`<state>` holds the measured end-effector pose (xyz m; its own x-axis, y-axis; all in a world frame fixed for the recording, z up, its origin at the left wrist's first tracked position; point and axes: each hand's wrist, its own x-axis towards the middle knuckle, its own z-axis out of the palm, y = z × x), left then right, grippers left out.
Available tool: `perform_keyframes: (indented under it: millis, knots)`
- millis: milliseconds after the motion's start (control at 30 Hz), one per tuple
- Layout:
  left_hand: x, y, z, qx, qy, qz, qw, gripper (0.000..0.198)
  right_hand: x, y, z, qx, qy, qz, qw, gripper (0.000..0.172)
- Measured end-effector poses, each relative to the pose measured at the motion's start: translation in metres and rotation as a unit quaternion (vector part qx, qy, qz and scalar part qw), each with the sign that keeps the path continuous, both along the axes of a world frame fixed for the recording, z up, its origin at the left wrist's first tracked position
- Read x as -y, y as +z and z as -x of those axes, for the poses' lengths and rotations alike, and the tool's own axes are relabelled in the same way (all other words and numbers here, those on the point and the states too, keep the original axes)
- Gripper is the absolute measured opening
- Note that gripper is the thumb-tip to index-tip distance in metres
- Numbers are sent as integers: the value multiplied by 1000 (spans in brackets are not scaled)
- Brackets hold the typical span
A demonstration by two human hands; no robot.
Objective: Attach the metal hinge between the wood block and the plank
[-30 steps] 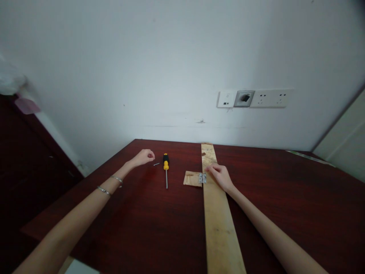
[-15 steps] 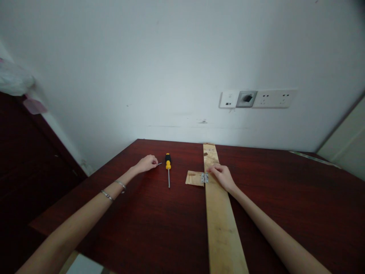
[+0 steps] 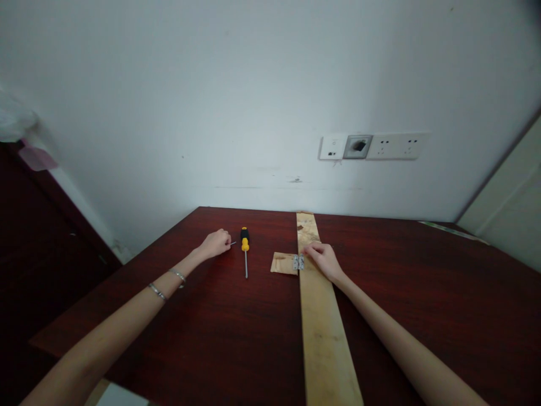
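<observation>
On the left of the table my left hand [image 3: 216, 243] is closed, its fingertips pinching a small thin metal piece [image 3: 233, 243] that looks like a screw. Just right of it lies a screwdriver [image 3: 245, 241] with a black and yellow handle, shaft pointing toward me. My right hand [image 3: 324, 259] rests on a long wooden board [image 3: 323, 327], fingers pinched together just above a metal hinge [image 3: 298, 262]. Whatever those fingers may hold is too small to make out. The hinge spans the board's left edge and a short wooden piece [image 3: 283, 263].
The dark red table [image 3: 211, 327] reaches back to a white wall [image 3: 253, 113] with a row of sockets [image 3: 374, 146]. A pale object [image 3: 120, 396] shows at the lower left edge. A flat strip [image 3: 454, 231] lies at the back right.
The whole view has shifted slightly, so everything sits a little further left. Both hands keep nearly the same place and grip.
</observation>
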<state>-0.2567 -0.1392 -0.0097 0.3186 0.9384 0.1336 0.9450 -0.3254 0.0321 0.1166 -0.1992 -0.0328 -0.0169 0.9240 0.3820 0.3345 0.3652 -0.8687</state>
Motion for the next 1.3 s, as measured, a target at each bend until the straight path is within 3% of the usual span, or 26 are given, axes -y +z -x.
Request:
perform_keyframes:
  millis: [300,433,567,700,733,867,1000,1133,1300]
  knots:
    - [-2,-2,0,13,-17,-10,1000,10,-1,0,0,-5,2,0,1000,26]
    - [0,7,-5,50,-29,-24,998,10,-1,0,0,-8,5,3,1000,28]
    - [-1,26,-26,122,-35,-50,991,14,-4,-1,0,-15,20,10,1000,26]
    - [1,43,-68,203,-58,-63,975,17,-5,8,-2,-31,39,10,999,23]
    - [4,47,-81,229,-70,-62,969,17,-5,12,-3,-37,42,6,998,22]
    - [21,58,-135,418,-159,-24,894,15,0,38,-5,-59,42,-21,997,20]
    - [38,66,-177,530,-182,14,828,20,8,67,-8,-81,30,-44,995,25]
    - [47,67,-200,585,-199,37,785,21,15,85,-11,-99,22,-49,994,26]
    - [50,61,-205,619,-184,74,760,23,19,92,-11,-110,33,-28,993,25]
